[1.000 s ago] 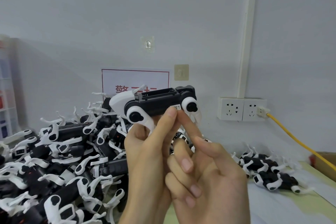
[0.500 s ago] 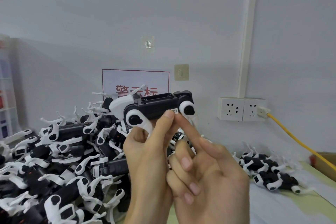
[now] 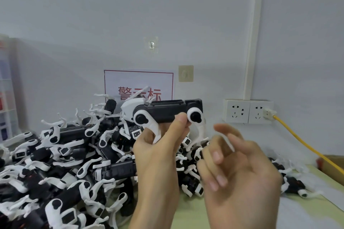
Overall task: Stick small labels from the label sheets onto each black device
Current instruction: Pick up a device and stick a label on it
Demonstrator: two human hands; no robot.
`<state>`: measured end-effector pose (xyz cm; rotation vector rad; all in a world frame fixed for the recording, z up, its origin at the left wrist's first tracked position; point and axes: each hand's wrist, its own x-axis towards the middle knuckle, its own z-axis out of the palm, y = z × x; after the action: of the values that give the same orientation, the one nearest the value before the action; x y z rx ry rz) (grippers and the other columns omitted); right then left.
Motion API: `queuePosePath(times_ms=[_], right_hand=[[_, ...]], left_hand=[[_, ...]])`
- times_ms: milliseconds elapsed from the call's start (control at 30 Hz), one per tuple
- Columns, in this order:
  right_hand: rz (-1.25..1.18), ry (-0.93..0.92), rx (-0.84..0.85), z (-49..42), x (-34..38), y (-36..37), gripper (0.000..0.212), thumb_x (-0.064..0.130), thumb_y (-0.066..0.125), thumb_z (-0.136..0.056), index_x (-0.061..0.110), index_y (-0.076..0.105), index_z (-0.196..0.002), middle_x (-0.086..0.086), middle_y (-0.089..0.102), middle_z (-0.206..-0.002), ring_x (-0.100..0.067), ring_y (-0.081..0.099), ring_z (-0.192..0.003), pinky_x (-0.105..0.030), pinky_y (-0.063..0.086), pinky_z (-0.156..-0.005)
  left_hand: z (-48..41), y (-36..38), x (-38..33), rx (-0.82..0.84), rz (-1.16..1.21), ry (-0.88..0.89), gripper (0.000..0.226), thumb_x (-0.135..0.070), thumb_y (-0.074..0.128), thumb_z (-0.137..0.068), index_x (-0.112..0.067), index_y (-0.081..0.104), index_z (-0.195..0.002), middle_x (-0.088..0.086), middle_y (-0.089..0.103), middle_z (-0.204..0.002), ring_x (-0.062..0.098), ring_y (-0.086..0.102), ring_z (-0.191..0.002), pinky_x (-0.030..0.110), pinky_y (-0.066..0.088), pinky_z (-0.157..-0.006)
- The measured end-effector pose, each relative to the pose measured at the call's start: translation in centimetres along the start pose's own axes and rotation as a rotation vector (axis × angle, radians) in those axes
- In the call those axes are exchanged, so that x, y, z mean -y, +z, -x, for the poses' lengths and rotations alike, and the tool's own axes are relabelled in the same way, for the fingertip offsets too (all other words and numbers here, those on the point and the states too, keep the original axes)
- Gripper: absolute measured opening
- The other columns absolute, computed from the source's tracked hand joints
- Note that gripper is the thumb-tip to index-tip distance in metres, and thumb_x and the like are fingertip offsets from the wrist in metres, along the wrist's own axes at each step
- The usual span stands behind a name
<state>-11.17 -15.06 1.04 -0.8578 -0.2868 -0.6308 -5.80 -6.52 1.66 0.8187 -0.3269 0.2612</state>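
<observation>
Black device (image 3: 163, 113), mid-frame, is pinched by the left hand (image 3: 156, 154); the right hand (image 3: 242, 173) beside it has loose, empty fingers (image 3: 229, 132). Label hidden; poorly pressed, it may peel.

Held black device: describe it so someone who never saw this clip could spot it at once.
Find the white wall sign with a red border. Just below its right corner, the left hand grips a black box-shaped plastic device with white legs. Unlike the heap of similar devices lying below, it alone is held up.
</observation>
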Motion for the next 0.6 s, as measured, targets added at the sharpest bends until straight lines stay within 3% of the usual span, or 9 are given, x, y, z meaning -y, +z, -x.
queuePosePath(times_ms=[33, 100, 200, 267, 333, 367, 433, 600], right_hand=[[-0.145, 0.057, -0.002, -0.2, 0.7, 0.7, 0.012, 0.009, 0.062, -0.069, 0.002, 0.070, -0.075, -0.014, 0.036, -0.053, -0.016, 0.019, -0.032, -0.021, 0.024, -0.028], [-0.210, 0.049, 0.012, -0.6, 1.6, 0.6, 0.016, 0.020, 0.062, -0.058, 0.008, 0.069, -0.067, -0.007, 0.037, -0.053, -0.012, 0.023, -0.032, -0.019, 0.022, -0.029], [0.104, -0.041, 0.029, -1.6, 1.9, -0.7, 0.012, 0.019, 0.062, -0.069, 0.017, 0.074, -0.070, -0.006, 0.051, -0.063, -0.014, 0.041, -0.043, -0.022, 0.035, -0.039], [0.469, -0.179, 0.086, -2.5, 2.1, -1.8, 0.021, 0.026, 0.063, -0.078, 0.027, 0.078, -0.092, 0.005, 0.068, -0.090, -0.008, 0.065, -0.076, -0.021, 0.049, -0.060], [0.707, -0.235, 0.212, -3.1, 2.3, -2.7, 0.034, 0.037, 0.064, -0.081, 0.040, 0.072, -0.114, 0.014, 0.069, -0.120, 0.000, 0.063, -0.112, -0.013, 0.052, -0.080], [0.739, -0.211, 0.268, -3.2, 2.6, -2.8, 0.038, 0.039, 0.066, -0.081, 0.041, 0.070, -0.119, 0.014, 0.068, -0.125, 0.000, 0.061, -0.119, -0.008, 0.049, -0.084], [0.755, -0.155, 0.343, -3.6, 3.1, -3.3, 0.037, 0.038, 0.069, -0.082, 0.039, 0.070, -0.119, 0.014, 0.071, -0.121, -0.003, 0.065, -0.116, -0.008, 0.050, -0.084], [0.866, -0.021, 0.413, -4.7, 4.2, -5.2, 0.036, 0.043, 0.073, -0.078, 0.048, 0.069, -0.113, 0.019, 0.073, -0.116, -0.004, 0.069, -0.109, -0.030, 0.051, -0.093]], left_hand=[[0.0, -0.1, 0.1, 0.004, -0.016, 0.000, 0.018, -0.017, 0.090, -0.066, -0.015, 0.075, -0.077, 0.005, 0.074, -0.082, 0.017, 0.075, -0.082, 0.032, 0.057, -0.088], [-0.1, -0.1, 0.2, 0.024, -0.041, 0.008, 0.011, -0.023, 0.086, -0.067, -0.019, 0.079, -0.074, 0.005, 0.075, -0.082, 0.017, 0.076, -0.081, 0.032, 0.056, -0.088], [-0.1, -0.2, 0.1, 0.049, -0.082, 0.021, 0.014, -0.028, 0.090, -0.064, -0.024, 0.082, -0.074, 0.006, 0.077, -0.083, 0.019, 0.077, -0.079, 0.023, 0.059, -0.076], [-0.1, -0.4, 0.1, 0.105, -0.152, 0.041, 0.015, -0.034, 0.090, -0.065, -0.030, 0.082, -0.077, 0.005, 0.078, -0.082, 0.019, 0.078, -0.081, 0.020, 0.059, -0.074], [0.1, -0.5, 0.3, 0.163, -0.231, 0.058, 0.014, -0.035, 0.088, -0.071, -0.028, 0.081, -0.081, 0.006, 0.079, -0.083, 0.022, 0.078, -0.086, 0.023, 0.060, -0.077], [0.1, -0.5, 0.5, 0.187, -0.261, 0.060, 0.017, -0.035, 0.086, -0.073, -0.025, 0.080, -0.084, 0.007, 0.079, -0.086, 0.024, 0.078, -0.088, 0.025, 0.061, -0.079], [0.2, -0.3, 0.8, 0.218, -0.291, 0.046, 0.020, -0.035, 0.083, -0.077, -0.020, 0.079, -0.090, 0.009, 0.080, -0.091, 0.026, 0.078, -0.091, 0.026, 0.061, -0.081], [0.3, -0.2, 1.6, 0.261, -0.302, -0.021, 0.034, -0.034, 0.081, -0.087, -0.006, 0.074, -0.103, 0.013, 0.079, -0.095, 0.028, 0.078, -0.093, 0.031, 0.062, -0.085]])
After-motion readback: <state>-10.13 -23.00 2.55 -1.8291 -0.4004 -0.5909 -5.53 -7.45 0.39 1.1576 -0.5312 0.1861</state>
